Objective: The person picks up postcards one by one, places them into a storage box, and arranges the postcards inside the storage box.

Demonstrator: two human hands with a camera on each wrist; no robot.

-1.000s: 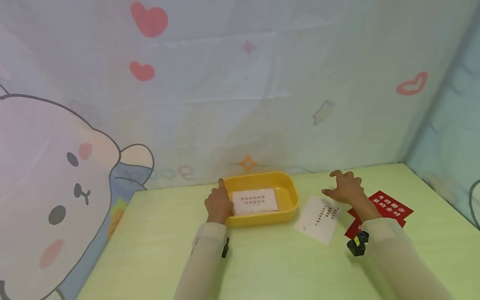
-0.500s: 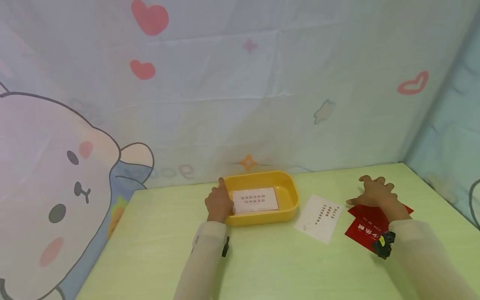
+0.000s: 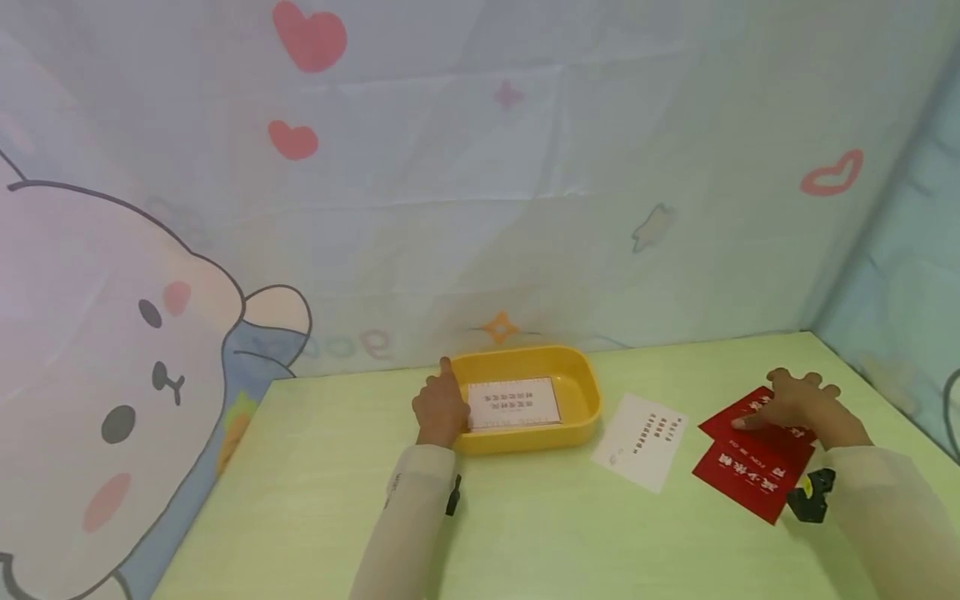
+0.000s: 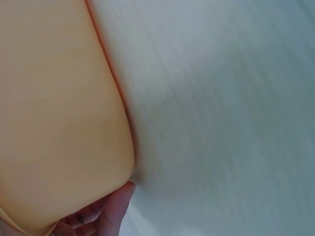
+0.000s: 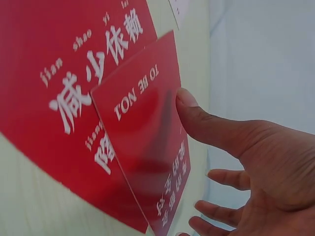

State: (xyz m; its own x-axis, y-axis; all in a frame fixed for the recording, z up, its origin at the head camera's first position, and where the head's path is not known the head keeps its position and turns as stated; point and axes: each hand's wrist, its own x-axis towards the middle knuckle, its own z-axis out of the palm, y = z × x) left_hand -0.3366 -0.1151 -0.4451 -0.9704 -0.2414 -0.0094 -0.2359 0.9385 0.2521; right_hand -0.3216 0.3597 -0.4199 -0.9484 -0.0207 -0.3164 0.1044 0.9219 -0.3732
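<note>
My left hand (image 3: 441, 408) grips the left end of a shallow yellow plastic tray (image 3: 528, 439). In the left wrist view its fingertips (image 4: 115, 206) curl round the tray's corner. A white card with printed characters (image 3: 513, 403) lies inside the tray. Over at the right, my right hand (image 3: 810, 408) is spread above the upper of two overlapping red cards (image 3: 738, 418) with white lettering. The right wrist view has the thumb (image 5: 197, 115) overlapping that card's edge, fingers apart beyond it. The lower red card (image 3: 750, 485) sticks out toward the front.
Between the tray and the red cards a second white printed card (image 3: 640, 443) lies on the pale green table (image 3: 555, 533). A cloth backdrop (image 3: 450, 208) with hearts and a cartoon animal hangs behind the table. A dark cable (image 3: 949, 417) shows at the far right.
My right hand has moved right, from above the white card to over the upper red card, uncovering more of the lower red card. The left hand stays on the tray.
</note>
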